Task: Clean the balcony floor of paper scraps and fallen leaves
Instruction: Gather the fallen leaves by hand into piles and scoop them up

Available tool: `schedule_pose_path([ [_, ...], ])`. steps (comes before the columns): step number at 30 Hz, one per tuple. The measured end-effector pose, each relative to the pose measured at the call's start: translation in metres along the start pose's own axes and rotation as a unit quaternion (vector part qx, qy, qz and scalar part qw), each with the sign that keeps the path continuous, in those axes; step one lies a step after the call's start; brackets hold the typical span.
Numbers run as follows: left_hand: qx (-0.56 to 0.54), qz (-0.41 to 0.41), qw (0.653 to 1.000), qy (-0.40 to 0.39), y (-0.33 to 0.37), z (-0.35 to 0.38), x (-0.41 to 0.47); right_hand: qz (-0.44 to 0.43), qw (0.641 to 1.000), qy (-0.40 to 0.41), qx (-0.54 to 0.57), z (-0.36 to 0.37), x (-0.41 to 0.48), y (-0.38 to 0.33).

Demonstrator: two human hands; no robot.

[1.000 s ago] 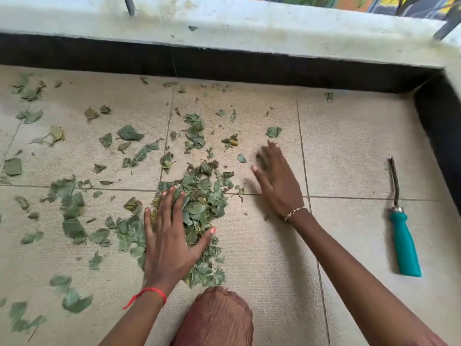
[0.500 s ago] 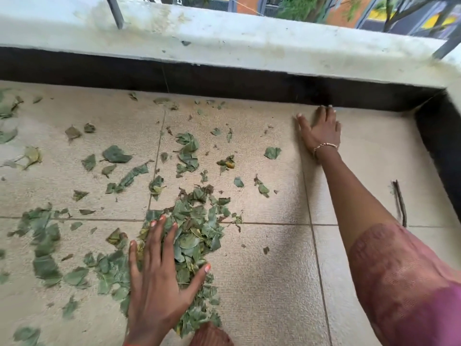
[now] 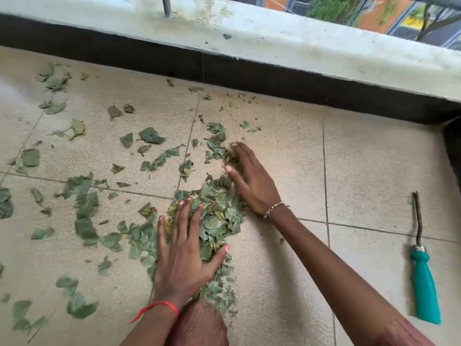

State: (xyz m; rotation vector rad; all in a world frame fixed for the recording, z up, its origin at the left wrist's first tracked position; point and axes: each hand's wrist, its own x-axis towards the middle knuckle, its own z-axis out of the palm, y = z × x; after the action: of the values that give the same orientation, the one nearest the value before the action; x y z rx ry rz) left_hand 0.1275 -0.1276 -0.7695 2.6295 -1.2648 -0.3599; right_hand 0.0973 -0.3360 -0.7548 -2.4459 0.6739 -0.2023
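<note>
Location: tiled balcony floor, bounded on the far side by a dark skirting band under a pale, stained parapet ledge.
Leaf pile: green and a few yellowed leaf pieces heaped at the centre of the floor, across a tile joint, between the two hands.
Scattered leaves: loose pieces spread over the tiles to the left of the pile and toward the skirting; a small cluster lies just beyond the right fingertips.
Left hand: palm down on the near left part of the pile, fingers straight and spread, thumb out to the right; nothing gripped.
Right hand: palm down at the far right edge of the pile, fingers extended and touching leaves; fingertips blurred; nothing seen gripped.
Wrists: red thread on the left, beaded bracelet on the right.
Knee: at the bottom edge, touching the near end of the pile.
Tool: teal handle with a dark twisted metal shaft, lying flat on the tiles at the right, well apart from the pile and both hands.
Railing post: dark, rising from the ledge at the top.
</note>
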Motion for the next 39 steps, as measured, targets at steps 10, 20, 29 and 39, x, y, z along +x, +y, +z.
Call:
schedule_pose_path([
  [10,0.025,-0.016,1.0,0.003,0.002,-0.002,0.002,0.011,0.998,-0.012,-0.066,0.002,0.003,-0.005],
  [20,0.006,-0.02,0.999,0.046,0.001,0.002,0.004,0.087,0.992,0.036,-0.082,0.001,0.052,0.006],
  [29,-0.046,-0.021,0.996,0.078,0.006,-0.004,0.0,0.031,0.994,0.055,0.086,0.019,0.023,-0.032],
  [39,-0.441,-0.035,0.876,0.192,0.001,-0.025,-0.026,0.031,0.959,-0.057,0.277,0.012,-0.054,-0.056],
])
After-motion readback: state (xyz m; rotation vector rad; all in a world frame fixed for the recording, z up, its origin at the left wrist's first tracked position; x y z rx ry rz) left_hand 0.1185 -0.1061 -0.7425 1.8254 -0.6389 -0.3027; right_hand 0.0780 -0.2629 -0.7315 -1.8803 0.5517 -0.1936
